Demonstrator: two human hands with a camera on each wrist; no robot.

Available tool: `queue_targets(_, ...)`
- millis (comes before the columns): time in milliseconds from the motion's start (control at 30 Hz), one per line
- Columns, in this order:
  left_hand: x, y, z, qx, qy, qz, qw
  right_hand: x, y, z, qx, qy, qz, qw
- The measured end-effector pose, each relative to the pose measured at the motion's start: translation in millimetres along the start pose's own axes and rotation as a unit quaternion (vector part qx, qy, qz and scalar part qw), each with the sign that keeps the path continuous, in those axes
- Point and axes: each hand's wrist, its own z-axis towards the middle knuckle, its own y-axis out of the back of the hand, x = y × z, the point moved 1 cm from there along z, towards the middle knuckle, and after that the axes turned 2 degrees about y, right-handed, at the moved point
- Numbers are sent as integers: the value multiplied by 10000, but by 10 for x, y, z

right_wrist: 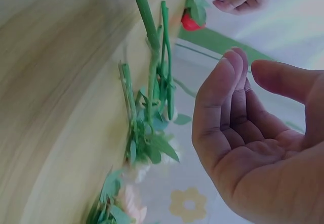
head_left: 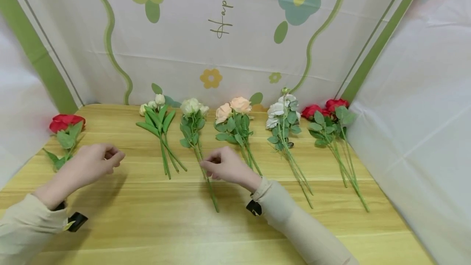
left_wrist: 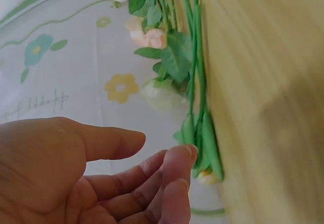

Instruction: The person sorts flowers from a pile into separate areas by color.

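My left hand point(head_left: 93, 160) hovers over the left of the table, its fingers loosely bent and holding nothing. Beside it on the far left lies a red rose point(head_left: 63, 122), its stem partly hidden by the wrist. My right hand point(head_left: 229, 166) is over the stems of the cream roses point(head_left: 191, 107) and peach roses point(head_left: 241, 104). In the right wrist view a gap shows between the right thumb and bent fingers point(right_wrist: 217, 85), with nothing in it. White tulips point(head_left: 159, 100) with green leaves lie between the two hands.
White roses point(head_left: 276, 111) and a bunch of red roses point(head_left: 336, 104) lie farther right on the wooden table point(head_left: 165, 232). Flower heads point to the back, stems to the front. A printed cloth point(head_left: 176, 44) stands behind, with white cloth walls at both sides.
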Motion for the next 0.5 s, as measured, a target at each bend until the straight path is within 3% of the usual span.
queue_targets(133,28,146,64,-418,81,359,9984,1,86,-97,-129,4,-71,9999)
queue_targets(300,211,341,146,-884,317,713,9930,-21,159,-166,-184,112,-163,9996)
queue_targets(500,483,479,146,-931,1273,801,9842,-40,228,-170,-303,153,-392,9987)
